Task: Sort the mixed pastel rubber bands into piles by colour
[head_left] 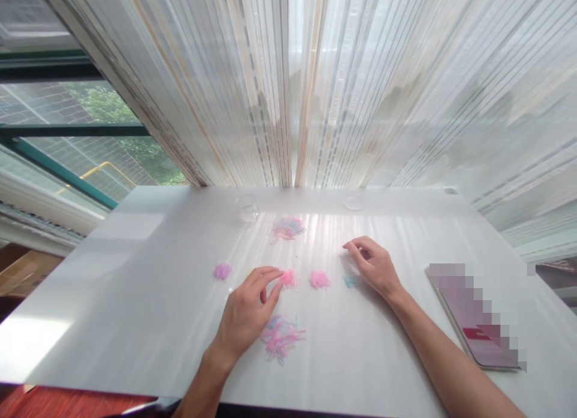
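Four one-colour piles (320, 279) lay mid-frame; two mixed heaps (288, 228) apparently unsorted. Left hand (246, 310): grip parted; right hand (377, 267): couldn't tell.

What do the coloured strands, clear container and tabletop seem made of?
The coloured strands look like thin rubber or soft plastic, since they curve and loop; their finish is too small to tell. The clear container is perhaps smooth plastic or glass: the table shows through and highlights glint. The white tabletop seems slightly glossy laminate or painted board, judging by soft reflections.
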Motion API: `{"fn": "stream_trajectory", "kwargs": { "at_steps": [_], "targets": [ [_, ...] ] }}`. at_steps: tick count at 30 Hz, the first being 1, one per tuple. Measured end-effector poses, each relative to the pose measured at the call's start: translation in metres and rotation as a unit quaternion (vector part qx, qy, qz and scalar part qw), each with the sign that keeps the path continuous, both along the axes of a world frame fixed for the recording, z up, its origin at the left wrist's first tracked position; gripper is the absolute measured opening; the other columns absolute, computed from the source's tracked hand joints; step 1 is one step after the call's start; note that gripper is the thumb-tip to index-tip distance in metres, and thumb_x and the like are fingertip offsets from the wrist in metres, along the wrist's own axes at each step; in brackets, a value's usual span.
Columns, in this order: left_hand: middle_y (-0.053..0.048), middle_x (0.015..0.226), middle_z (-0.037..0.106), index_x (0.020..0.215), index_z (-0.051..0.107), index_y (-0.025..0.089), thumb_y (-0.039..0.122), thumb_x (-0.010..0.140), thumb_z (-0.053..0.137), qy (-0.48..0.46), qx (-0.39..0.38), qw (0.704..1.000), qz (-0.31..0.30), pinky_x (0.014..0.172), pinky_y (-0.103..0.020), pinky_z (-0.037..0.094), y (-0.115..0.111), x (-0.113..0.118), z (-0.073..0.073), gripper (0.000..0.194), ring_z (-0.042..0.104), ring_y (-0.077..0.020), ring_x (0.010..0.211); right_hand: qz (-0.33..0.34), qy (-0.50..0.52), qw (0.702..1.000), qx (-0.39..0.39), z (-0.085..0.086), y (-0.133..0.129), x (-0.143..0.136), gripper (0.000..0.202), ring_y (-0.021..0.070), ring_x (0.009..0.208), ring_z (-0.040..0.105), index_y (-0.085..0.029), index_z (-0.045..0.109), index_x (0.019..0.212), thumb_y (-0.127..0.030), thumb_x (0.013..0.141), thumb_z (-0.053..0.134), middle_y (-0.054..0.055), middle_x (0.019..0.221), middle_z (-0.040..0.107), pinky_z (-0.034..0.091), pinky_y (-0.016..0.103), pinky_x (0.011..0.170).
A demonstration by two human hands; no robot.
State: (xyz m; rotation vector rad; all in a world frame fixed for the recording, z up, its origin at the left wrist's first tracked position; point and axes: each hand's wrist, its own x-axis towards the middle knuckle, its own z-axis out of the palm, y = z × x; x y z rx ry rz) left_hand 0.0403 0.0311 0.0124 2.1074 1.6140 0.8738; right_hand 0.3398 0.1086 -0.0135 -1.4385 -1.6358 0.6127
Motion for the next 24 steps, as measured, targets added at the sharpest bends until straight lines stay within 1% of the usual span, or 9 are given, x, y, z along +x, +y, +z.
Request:
{"fn": "stream_trajectory", "kwargs": {
  "at_steps": [3,6,8,9,12,14,17,21,24],
  "targets": [
    [-0.003,0.114,0.075,0.117,0.073,0.025,0.025,0.103,0.056,-0.023,0.001,1.0,-0.013,0.07,-0.028,0.061,-0.01,-0.01,-0.001,0.021,0.062,-0.0094,0.061,0.001,0.001,1.0,-0.006,0.001,0.0,-0.001,0.046,0.0201,0.074,0.065,-0.021,0.073,0.081,-0.06,0.098,0.057,0.008,0.087,0.075,0.051,0.033,0.063],
    [-0.005,0.112,0.075,0.118,0.071,0.024,0.024,0.103,0.057,0.003,0.022,1.0,-0.016,0.071,-0.03,0.062,-0.013,-0.011,-0.004,0.021,0.065,-0.0119,0.065,0.002,0.002,1.0,-0.009,0.002,0.0,-0.002,0.045,0.0199,0.071,0.063,-0.021,0.073,0.08,-0.06,0.097,0.058,0.008,0.085,0.074,0.05,0.034,0.062],
    [-0.008,0.114,0.075,0.121,0.07,0.023,0.022,0.101,0.06,0.029,0.064,0.997,-0.028,0.081,-0.036,0.064,-0.009,-0.004,-0.006,0.023,0.072,-0.02,0.09,0.003,0.002,1.0,-0.011,0.003,0.0,-0.002,0.044,0.0195,0.069,0.061,-0.021,0.073,0.079,-0.059,0.096,0.058,0.008,0.084,0.074,0.049,0.034,0.062],
    [-0.009,0.117,0.075,0.124,0.069,0.022,0.022,0.099,0.062,0.042,0.079,0.995,-0.039,0.089,-0.041,0.063,-0.005,0.001,-0.007,0.025,0.071,-0.0243,0.104,0.002,0.002,1.0,-0.011,0.003,0.0,-0.002,0.044,0.0192,0.068,0.06,-0.021,0.072,0.079,-0.059,0.096,0.058,0.008,0.084,0.074,0.049,0.034,0.061],
    [-0.011,0.131,0.07,0.128,0.067,0.023,0.022,0.092,0.073,0.083,0.08,0.991,-0.072,0.099,-0.05,0.06,0.007,0.018,-0.008,0.037,0.065,-0.0313,0.124,0.002,0.001,1.0,-0.013,0.003,-0.001,-0.002,0.043,0.0187,0.066,0.058,-0.021,0.072,0.079,-0.059,0.096,0.058,0.008,0.084,0.074,0.049,0.034,0.061],
    [-0.011,0.131,0.071,0.126,0.068,0.023,0.021,0.089,0.075,0.103,0.065,0.989,-0.081,0.1,-0.051,0.059,0.014,0.027,-0.01,0.037,0.065,-0.0319,0.124,0.002,0.001,1.0,-0.013,0.004,-0.001,-0.002,0.044,0.019,0.066,0.059,-0.021,0.072,0.079,-0.059,0.096,0.058,0.008,0.084,0.074,0.049,0.035,0.062],
    [-0.01,0.121,0.074,0.116,0.071,0.02,0.016,0.09,0.072,0.111,0.061,0.989,-0.074,0.094,-0.052,0.061,0.02,0.034,-0.015,0.026,0.069,-0.0316,0.113,0.005,-0.001,1.0,-0.013,0.004,0.0,-0.002,0.046,0.0197,0.068,0.061,-0.021,0.072,0.078,-0.06,0.097,0.056,0.008,0.084,0.074,0.05,0.034,0.062],
    [-0.011,0.111,0.076,0.111,0.072,0.018,0.011,0.095,0.062,0.102,0.068,0.991,-0.061,0.087,-0.051,0.063,0.024,0.035,-0.021,0.02,0.072,-0.0301,0.105,0.008,-0.002,1.0,-0.012,0.004,0.0,-0.002,0.048,0.0197,0.069,0.062,-0.021,0.072,0.078,-0.062,0.097,0.056,0.008,0.083,0.074,0.05,0.034,0.062],
    [-0.01,0.112,0.077,0.115,0.071,0.018,0.014,0.098,0.061,0.094,0.071,0.991,-0.065,0.089,-0.048,0.064,0.025,0.033,-0.018,0.02,0.073,-0.028,0.105,0.007,0.0,1.0,-0.014,0.003,0.0,-0.001,0.048,0.0196,0.069,0.062,-0.021,0.072,0.078,-0.062,0.097,0.057,0.007,0.083,0.073,0.05,0.034,0.062]
  ]
}}
